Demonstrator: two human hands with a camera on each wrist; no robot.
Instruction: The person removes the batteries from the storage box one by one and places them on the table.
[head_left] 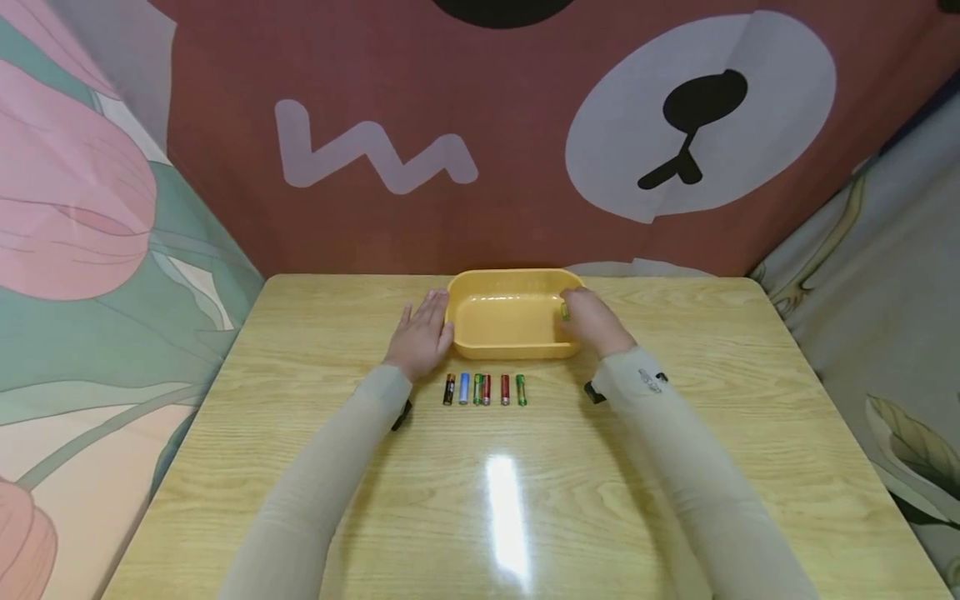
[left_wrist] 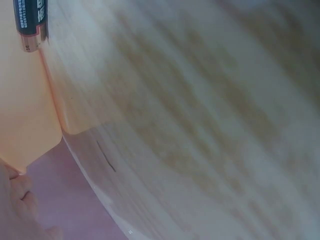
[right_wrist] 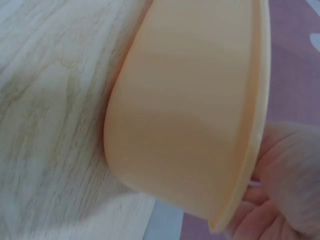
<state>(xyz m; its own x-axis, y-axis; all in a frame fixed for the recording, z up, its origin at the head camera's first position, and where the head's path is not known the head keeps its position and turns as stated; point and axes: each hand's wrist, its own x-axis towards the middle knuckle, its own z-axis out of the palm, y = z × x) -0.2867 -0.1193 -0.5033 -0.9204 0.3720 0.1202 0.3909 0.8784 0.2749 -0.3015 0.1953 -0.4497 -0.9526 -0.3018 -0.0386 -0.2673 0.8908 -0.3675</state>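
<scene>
A yellow plastic tray stands on the table. Over its right end, my right hand pinches a green battery, mostly hidden by the fingers. My left hand lies with its fingers straight along the tray's left end, touching or very near the wall. In front of the tray is a row of batteries: a black one, a blue one, a green one close to a red one, another red one and a green one. The right wrist view shows the tray's outer wall.
The wooden table reaches back to a brown curtain with a cartoon print, just behind the tray. Floral cloth hangs at the left, and more cloth at the right.
</scene>
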